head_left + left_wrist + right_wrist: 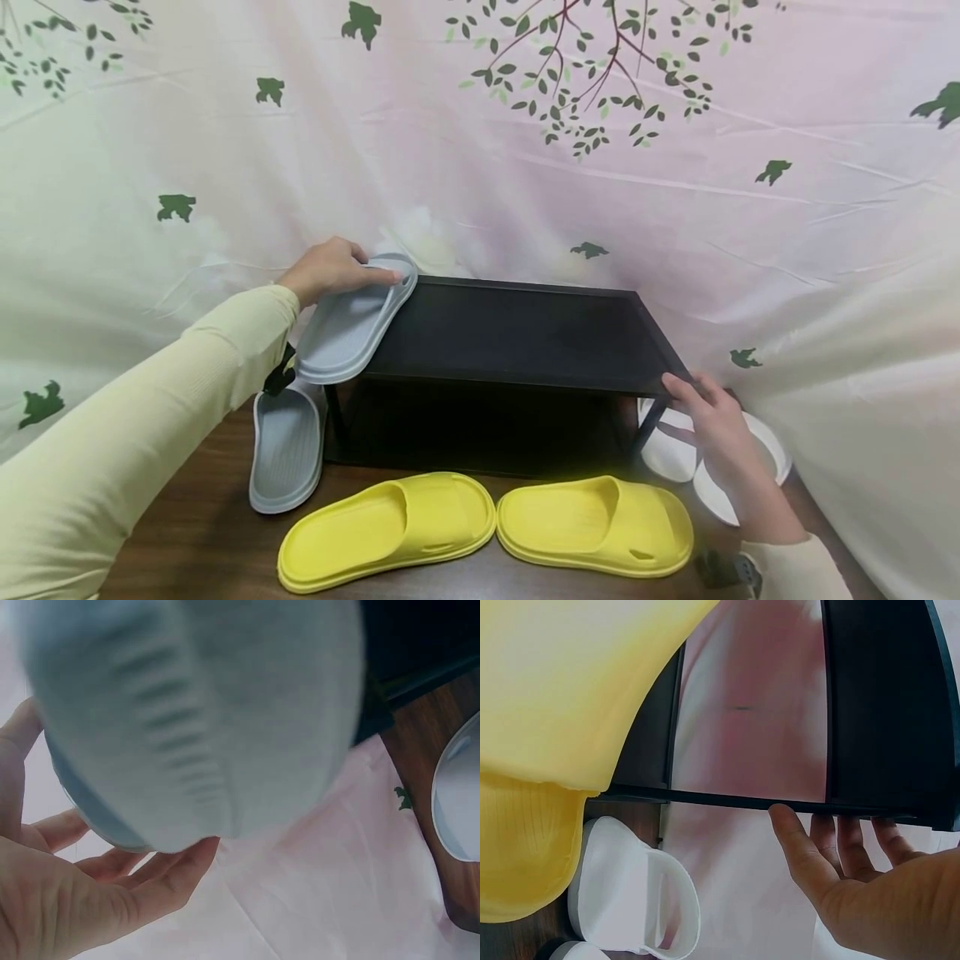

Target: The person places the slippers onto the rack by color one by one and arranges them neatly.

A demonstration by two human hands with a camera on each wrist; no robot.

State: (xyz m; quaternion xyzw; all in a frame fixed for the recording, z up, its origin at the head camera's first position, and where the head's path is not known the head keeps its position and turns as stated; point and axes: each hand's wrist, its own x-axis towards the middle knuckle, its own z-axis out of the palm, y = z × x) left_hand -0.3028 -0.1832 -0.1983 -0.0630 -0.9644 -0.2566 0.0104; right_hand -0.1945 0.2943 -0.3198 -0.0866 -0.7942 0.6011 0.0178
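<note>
A grey slipper [341,325] lies tilted at the left end of the top of a black shoe rack [510,333]. My left hand [330,271] grips it near its far end. In the left wrist view this slipper [202,712] is close and blurred, and the fingers curl around its edge. The other grey slipper [285,450] stands on the floor by the rack's left leg. At the rack's front right corner, my right hand [716,425] holds the edge, thumb in front. The right wrist view has its fingertips against the black bar [735,800].
Two yellow slippers [397,529] [596,527] lie end to end on the brown wooden floor [202,533] before the rack. White slippers [670,454] sit at its right, partly behind my right hand. A patterned cloth [450,167] hangs behind.
</note>
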